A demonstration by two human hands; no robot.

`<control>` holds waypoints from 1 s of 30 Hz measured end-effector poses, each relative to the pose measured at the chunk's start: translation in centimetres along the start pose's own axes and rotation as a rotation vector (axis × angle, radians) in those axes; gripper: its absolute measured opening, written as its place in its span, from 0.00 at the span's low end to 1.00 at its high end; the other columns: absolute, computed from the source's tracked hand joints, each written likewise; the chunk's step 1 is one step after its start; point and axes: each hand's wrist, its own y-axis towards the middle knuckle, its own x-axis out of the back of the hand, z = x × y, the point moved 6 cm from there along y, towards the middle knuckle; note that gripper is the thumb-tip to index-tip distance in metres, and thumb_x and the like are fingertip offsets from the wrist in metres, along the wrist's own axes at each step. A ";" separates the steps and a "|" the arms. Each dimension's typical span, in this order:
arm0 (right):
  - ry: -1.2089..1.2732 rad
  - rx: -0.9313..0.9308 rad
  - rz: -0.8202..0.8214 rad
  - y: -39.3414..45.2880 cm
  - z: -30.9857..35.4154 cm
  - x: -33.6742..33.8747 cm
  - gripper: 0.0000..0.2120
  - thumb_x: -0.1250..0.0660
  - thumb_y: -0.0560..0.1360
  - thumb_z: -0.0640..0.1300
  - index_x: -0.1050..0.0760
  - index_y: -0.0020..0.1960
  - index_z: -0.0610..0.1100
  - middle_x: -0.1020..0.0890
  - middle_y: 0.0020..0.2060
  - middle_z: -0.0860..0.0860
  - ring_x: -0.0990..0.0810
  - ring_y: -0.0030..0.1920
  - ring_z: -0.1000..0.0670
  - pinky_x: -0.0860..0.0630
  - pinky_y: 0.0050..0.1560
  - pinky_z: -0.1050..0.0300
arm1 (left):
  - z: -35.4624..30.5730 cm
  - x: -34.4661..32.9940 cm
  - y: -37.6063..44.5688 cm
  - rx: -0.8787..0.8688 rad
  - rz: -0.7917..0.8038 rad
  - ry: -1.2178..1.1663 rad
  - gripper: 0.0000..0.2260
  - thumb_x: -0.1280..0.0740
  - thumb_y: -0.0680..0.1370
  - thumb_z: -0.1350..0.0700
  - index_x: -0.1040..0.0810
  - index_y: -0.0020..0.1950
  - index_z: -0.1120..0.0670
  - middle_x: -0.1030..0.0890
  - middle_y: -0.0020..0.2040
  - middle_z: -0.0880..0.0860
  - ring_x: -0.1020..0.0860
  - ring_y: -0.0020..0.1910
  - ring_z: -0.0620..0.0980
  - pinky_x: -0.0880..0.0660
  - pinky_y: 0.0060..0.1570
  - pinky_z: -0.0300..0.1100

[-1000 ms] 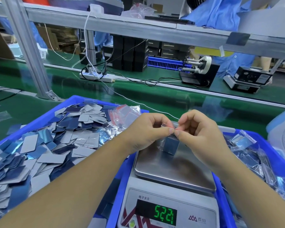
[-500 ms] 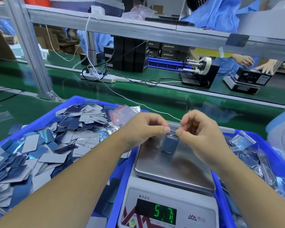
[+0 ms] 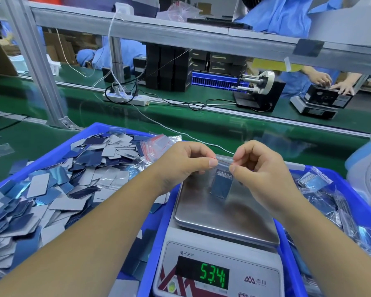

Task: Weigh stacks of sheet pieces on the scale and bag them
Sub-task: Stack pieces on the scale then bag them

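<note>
Bag (image 3: 221,181) hangs between left hand (image 3: 184,166) and right hand (image 3: 259,170), pinching its top.

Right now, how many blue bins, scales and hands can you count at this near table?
Blue plastic bins: 2
Silver digital scale: 1
Bare hands, left and right, pinching the clear zip bag: 2
Total: 5

I see bright, even overhead light. Glare streaks the green belt (image 3: 234,129) beyond the scale (image 3: 221,213), whose steel pan holds soft hand shadows. Wide-angle bending curves the rails; edges smear, and the display stays sharp.
</note>
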 end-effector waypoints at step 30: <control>-0.643 0.061 0.121 0.0 -0.8 -0.9 0.10 0.30 0.73 0.43 0.26 0.42 0.57 0.22 0.42 0.59 0.27 0.36 0.70 0.37 0.36 0.77 | -0.9 0.4 -0.1 -0.190 -0.128 0.573 0.08 0.32 0.77 0.55 0.16 0.41 0.54 0.30 0.25 0.42 0.35 0.28 0.38 0.38 0.30 0.32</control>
